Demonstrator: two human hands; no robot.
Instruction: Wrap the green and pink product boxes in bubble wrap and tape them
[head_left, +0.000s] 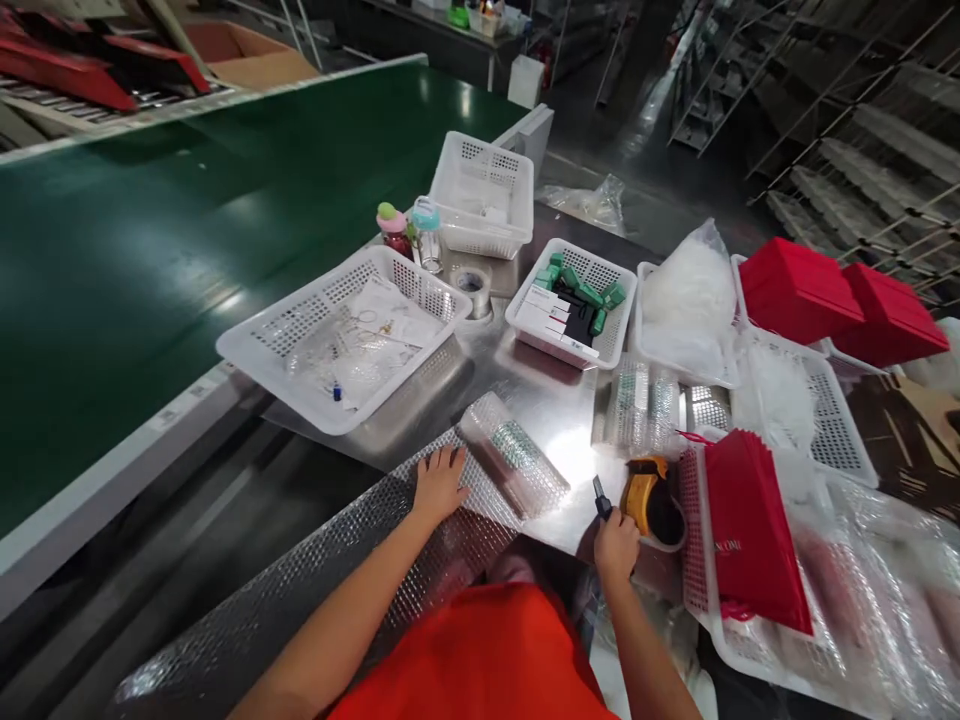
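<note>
left hand [439,485] — flat, spread on bubble wrap [420,545] | right hand [616,545] — grasping tape dispenser [649,495]

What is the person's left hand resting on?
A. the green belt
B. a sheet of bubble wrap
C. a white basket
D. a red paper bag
B: the left hand lies flat on the bubble wrap, beside a wrapped bundle.

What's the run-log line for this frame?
left hand: flat on bubble wrap | right hand: gripping tape dispenser | wrapped bundle: on steel table
</note>
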